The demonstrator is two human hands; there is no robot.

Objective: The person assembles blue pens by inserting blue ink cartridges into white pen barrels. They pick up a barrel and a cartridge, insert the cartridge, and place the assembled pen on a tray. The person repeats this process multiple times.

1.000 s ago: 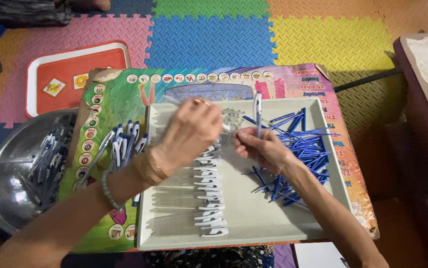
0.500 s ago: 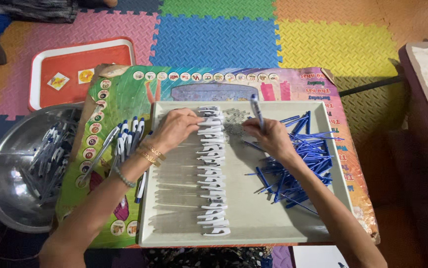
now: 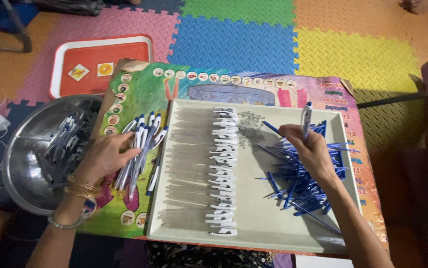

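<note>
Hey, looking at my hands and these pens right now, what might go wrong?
The left hand reaches over loose finished pens beside the tray; a sweep may roll some off the table. The right hand, holding a pen upright, hovers over the refills and may scatter them toward the small springs.

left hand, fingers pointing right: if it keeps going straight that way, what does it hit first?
Probably nothing new: the left hand already has its fingertips on the loose bunch of white-and-blue pens. Going on, it would push them against the grey tray's left rim. Heights are hard to judge.
</note>
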